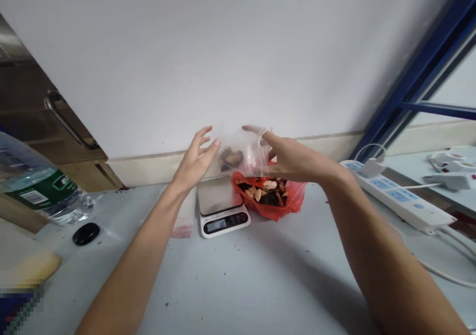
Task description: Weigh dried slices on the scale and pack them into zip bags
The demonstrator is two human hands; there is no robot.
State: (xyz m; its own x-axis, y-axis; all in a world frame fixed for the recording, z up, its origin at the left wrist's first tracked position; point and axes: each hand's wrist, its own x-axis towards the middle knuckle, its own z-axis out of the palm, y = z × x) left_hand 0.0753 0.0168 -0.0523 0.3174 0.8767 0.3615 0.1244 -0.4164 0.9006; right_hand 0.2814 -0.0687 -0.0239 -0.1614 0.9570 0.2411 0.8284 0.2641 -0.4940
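A clear plastic bag (251, 159) with a few dried brown pieces (231, 157) in it is held up above the kitchen scale (219, 196). My right hand (286, 154) has hold of the bag's right side, where a white drawstring runs by the fingers; part of the grip is hidden. On the bag's other side, my left hand (195, 164) is open, fingers apart, its thumb close to the plastic. Below my right hand, a red plastic bag (293, 203) stands open beside the scale, full of dried brown and pale slices (269, 191). The scale's display is lit, its figures too small to read.
Flat plastic bags with reddish strips (181, 227) lie left of the scale. Further left are a large water bottle (44, 191) and a black round object (86, 234). A white power strip (399, 196) with cables lies at right. A white wall (223, 67) rises behind.
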